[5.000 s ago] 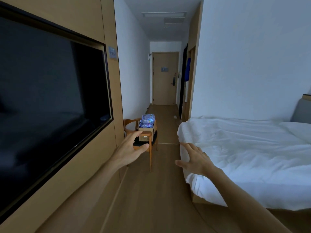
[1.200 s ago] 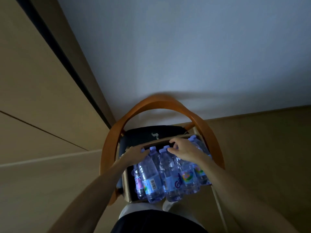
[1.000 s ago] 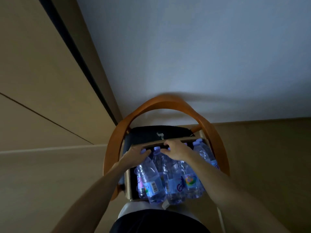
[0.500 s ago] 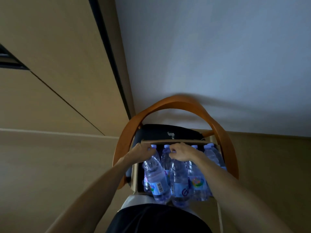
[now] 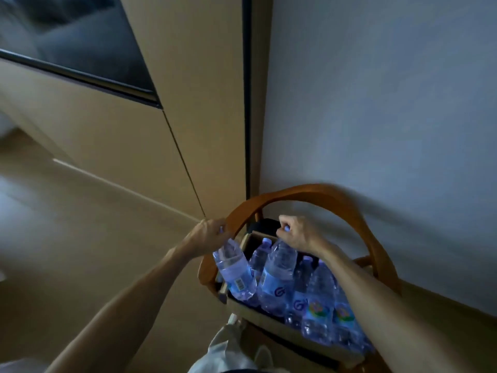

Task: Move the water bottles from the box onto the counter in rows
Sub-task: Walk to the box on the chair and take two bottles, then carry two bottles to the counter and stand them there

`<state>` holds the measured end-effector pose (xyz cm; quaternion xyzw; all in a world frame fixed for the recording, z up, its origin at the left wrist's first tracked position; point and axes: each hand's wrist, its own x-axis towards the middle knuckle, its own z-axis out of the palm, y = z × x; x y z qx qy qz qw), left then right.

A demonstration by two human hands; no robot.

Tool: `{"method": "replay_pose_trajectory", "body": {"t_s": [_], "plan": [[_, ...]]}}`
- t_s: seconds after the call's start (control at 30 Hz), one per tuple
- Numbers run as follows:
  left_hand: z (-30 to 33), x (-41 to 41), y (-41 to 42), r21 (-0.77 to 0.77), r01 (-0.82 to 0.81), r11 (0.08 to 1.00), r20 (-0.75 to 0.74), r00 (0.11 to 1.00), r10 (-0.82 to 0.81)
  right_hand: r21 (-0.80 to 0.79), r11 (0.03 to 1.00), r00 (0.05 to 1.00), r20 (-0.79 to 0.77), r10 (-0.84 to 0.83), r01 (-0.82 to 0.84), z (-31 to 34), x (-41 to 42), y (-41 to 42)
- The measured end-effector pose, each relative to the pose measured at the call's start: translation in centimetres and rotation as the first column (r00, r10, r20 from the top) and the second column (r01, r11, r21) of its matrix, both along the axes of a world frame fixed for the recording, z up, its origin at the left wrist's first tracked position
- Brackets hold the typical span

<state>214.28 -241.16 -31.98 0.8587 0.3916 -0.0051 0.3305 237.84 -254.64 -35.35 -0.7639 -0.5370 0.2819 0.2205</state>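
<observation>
A cardboard box full of several clear water bottles with blue caps sits on a chair seat. My left hand grips the neck of one water bottle, lifted and tilted out over the box's left edge. My right hand grips the cap end of a second water bottle, raised above the others. More bottles stand packed in the box under my right forearm.
The box rests on a wooden chair with a curved backrest against a white wall. A tan wood panel wall with a dark TV screen is on the left. Wood floor spreads left of the chair.
Both hands have closed on bottle necks and lifted two bottles partly out of the box. The left bottle has swung out to the left. My view has turned left.
</observation>
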Motion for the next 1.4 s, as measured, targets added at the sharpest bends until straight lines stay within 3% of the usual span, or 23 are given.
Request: {"method": "replay_pose_trajectory", "body": {"t_s": [0.27,0.5,0.73,0.9,1.03,1.2,1.4], "plan": [[10.9,-9.5,4.0,0.286,-0.338,0.897,0.224,0.933,0.28,0.222,0.955,0.978,0.116,0.172,-0.195,9.6,-6.8,11.9],[20.0,-20.4,10.6,0.39,-0.528,0.754,0.347,0.843,0.411,0.378,0.846,0.925,0.202,0.322,-0.377,19.9,-16.7,22.4],[27.3,-33.6,18.6,0.496,-0.653,0.573,0.481,0.756,0.445,0.521,0.732,0.898,0.226,0.377,-0.438,29.0,-29.6,33.9],[31.5,-41.2,23.9,0.532,-0.723,0.441,0.52,0.69,0.504,0.579,0.667,0.883,0.338,0.327,-0.469,33.4,-37.9,40.9],[33.8,-46.3,28.1,0.57,-0.735,0.368,0.513,0.668,0.539,0.641,0.569,0.857,0.41,0.313,-0.515,35.4,-44.0,46.4],[34.8,-51.2,33.7,0.586,-0.759,0.284,0.513,0.618,0.595,0.651,0.549,0.846,0.326,0.421,-0.524,36.6,-50.2,53.7],[34.8,-56.2,41.6,0.605,-0.769,0.207,0.512,0.575,0.639,0.624,0.484,0.779,0.38,0.499,-0.614,37.2,-56.3,63.9]]}}
